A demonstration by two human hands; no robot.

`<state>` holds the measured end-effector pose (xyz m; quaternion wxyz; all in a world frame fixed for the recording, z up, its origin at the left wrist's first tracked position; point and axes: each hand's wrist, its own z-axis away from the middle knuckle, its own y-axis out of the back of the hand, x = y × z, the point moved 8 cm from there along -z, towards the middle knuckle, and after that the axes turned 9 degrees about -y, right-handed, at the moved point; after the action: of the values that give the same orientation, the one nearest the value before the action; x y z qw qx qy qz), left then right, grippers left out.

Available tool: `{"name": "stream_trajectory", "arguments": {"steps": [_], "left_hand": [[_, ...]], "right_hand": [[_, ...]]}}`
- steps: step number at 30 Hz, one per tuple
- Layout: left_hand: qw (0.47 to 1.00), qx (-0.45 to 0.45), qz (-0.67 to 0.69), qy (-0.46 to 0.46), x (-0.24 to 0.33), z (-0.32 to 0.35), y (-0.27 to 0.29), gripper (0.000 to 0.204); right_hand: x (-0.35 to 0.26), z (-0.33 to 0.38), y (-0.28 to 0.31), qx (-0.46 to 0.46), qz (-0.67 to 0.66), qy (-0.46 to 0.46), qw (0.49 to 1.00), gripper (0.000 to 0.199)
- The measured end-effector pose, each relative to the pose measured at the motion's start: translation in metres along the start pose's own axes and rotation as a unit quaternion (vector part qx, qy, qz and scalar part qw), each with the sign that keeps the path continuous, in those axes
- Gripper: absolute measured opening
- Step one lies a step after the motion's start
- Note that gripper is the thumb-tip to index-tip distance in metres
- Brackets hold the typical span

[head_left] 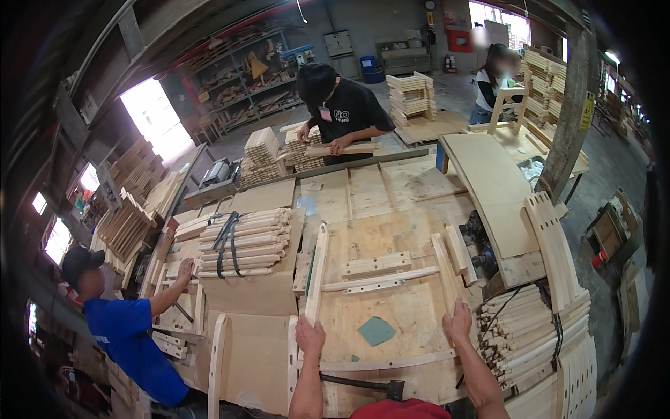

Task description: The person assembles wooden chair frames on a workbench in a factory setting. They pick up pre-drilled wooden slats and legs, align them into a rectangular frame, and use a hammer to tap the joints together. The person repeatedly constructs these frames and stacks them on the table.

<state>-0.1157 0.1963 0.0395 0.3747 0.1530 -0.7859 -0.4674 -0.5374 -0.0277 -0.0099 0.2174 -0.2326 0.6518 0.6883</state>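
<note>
1. Head view, lower centre: left hand [310, 335] closed on long curved slat [316, 274]; right hand [458, 322] closed on second slat [444, 269].
2. Both lie on plywood bench [412, 314].
3. Judged light, stiff; grip near ends.

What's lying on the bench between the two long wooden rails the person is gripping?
In the head view, between the left rail and right rail lie two short drilled crosspieces on the plywood bench, plus a green pad nearer the hands.
</note>
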Motion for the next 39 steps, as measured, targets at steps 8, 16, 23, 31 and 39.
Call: {"name": "stream_trajectory", "arguments": {"steps": [8,16,23,31,39], "left_hand": [[1.000,-0.010,-0.008,-0.004,0.001,-0.001,-0.002,0.051],[1.000,0.000,-0.006,-0.005,-0.007,-0.002,0.000,0.055],[1.000,-0.016,-0.019,0.009,-0.022,0.000,-0.003,0.056],[1.000,-0.020,-0.005,0.006,-0.023,-0.001,-0.004,0.051],[0.999,-0.036,0.011,0.029,-0.026,0.001,-0.004,0.049]], "right_hand": [[-0.001,-0.001,0.004,-0.002,0.001,-0.005,1.000,0.075],[-0.005,0.001,-0.001,-0.020,0.000,-0.030,0.999,0.073],[-0.003,0.004,-0.010,-0.020,0.017,-0.044,0.999,0.077],[0.006,-0.003,-0.008,0.053,0.074,-0.007,0.996,0.083],[0.010,-0.004,-0.013,0.035,0.055,0.012,0.998,0.085]]}}
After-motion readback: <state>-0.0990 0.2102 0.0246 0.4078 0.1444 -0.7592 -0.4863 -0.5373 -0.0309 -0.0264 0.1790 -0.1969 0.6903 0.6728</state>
